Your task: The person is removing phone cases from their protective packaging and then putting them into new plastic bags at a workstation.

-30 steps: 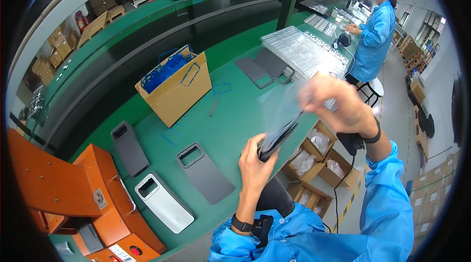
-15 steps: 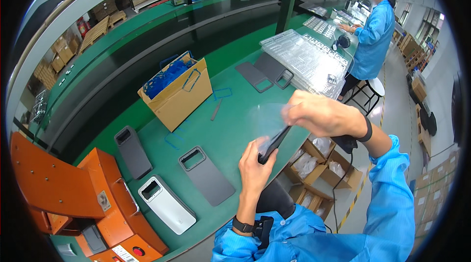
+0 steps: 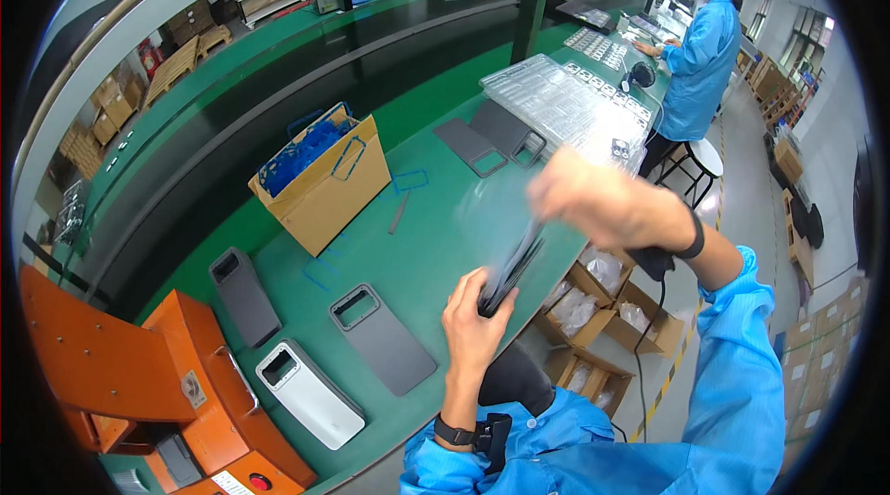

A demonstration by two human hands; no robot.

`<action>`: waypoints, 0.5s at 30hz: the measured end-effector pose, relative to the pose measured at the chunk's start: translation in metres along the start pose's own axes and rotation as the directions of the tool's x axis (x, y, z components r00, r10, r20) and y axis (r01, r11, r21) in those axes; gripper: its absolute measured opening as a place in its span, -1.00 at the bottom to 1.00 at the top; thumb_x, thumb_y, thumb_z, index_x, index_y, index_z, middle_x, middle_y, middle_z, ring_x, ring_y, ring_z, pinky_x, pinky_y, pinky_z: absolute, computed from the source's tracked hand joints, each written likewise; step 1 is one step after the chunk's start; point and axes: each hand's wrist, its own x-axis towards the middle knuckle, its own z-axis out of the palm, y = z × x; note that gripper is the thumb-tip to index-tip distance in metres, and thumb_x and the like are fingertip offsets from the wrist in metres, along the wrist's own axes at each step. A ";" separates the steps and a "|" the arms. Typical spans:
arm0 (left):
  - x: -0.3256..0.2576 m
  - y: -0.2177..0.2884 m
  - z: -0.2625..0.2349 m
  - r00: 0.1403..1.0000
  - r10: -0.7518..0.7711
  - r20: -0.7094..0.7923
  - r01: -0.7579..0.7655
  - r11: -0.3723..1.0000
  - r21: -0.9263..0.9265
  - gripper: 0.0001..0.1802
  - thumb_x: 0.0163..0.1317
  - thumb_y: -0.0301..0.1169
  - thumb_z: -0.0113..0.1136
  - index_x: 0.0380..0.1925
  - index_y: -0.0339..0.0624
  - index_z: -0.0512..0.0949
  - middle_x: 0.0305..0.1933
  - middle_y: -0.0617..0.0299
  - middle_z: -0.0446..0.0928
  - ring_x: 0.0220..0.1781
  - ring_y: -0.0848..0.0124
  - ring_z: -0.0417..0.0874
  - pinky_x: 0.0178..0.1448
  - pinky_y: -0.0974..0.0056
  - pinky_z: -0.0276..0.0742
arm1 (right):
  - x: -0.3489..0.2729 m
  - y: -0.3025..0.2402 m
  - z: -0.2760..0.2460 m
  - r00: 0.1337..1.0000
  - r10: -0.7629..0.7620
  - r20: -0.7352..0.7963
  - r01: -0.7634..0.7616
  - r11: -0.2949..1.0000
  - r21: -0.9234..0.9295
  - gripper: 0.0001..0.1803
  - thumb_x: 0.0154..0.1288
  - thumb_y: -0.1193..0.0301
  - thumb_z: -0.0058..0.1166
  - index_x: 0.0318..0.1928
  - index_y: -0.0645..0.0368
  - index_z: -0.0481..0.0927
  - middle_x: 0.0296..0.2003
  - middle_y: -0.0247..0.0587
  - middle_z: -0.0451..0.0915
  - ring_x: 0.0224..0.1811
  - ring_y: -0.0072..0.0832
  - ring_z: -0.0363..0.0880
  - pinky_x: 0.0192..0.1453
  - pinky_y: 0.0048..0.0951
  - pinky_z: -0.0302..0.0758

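The left hand [image 3: 475, 323] grips the lower end of a thin dark phone shell [image 3: 510, 271], fingers wrapped round its edges. The shell is held above the front edge of the green bench [image 3: 445, 226], its long axis slanting up and to the right toward the right hand [image 3: 607, 208]. That hand is blurred; its fingers look closed at the shell's upper end, but the grip cannot be judged exactly. On the matte bench lie a white shell [image 3: 311, 393] and two grey shells [image 3: 382, 337] [image 3: 245, 296], flat rounded rectangles with camera cut-outs. Farther back, an open cardboard box [image 3: 324, 182] holds blue pieces. Beyond, clear plastic trays [image 3: 556, 101] cover the bench beside a person in blue [image 3: 697, 64].
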 end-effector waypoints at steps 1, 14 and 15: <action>-0.001 0.002 0.001 1.000 0.011 0.008 -0.011 1.000 0.002 -0.57 -0.03 -0.43 0.46 -0.11 -0.19 0.58 -0.07 0.10 0.63 -0.11 0.09 0.66 0.00 0.17 0.54 | 0.001 -0.003 0.004 0.984 -0.007 0.177 -0.017 0.991 0.130 -0.78 0.13 0.65 0.09 -0.19 0.22 0.46 -0.22 -0.15 0.52 -0.15 -0.15 0.49 -0.05 -0.21 0.48; -0.002 -0.006 0.001 0.997 0.049 0.062 -0.051 0.998 0.036 -0.46 -0.16 -0.53 0.41 -0.05 -0.17 0.56 0.01 0.11 0.60 -0.04 0.08 0.63 0.08 0.14 0.53 | 0.007 -0.005 -0.002 0.970 -0.072 0.232 0.068 0.997 0.027 -0.74 0.09 0.65 0.08 -0.18 0.22 0.44 -0.24 -0.15 0.51 -0.18 -0.15 0.49 -0.08 -0.24 0.48; -0.003 -0.007 0.001 0.998 0.019 0.064 -0.021 0.999 0.029 -0.46 -0.15 -0.53 0.41 -0.05 -0.17 0.56 0.01 0.11 0.60 -0.03 0.08 0.63 0.08 0.15 0.53 | 0.001 0.003 -0.006 0.996 -0.050 0.079 0.054 0.998 -0.038 -0.77 0.09 0.66 0.06 -0.20 0.23 0.45 -0.23 -0.16 0.50 -0.15 -0.16 0.49 -0.03 -0.24 0.48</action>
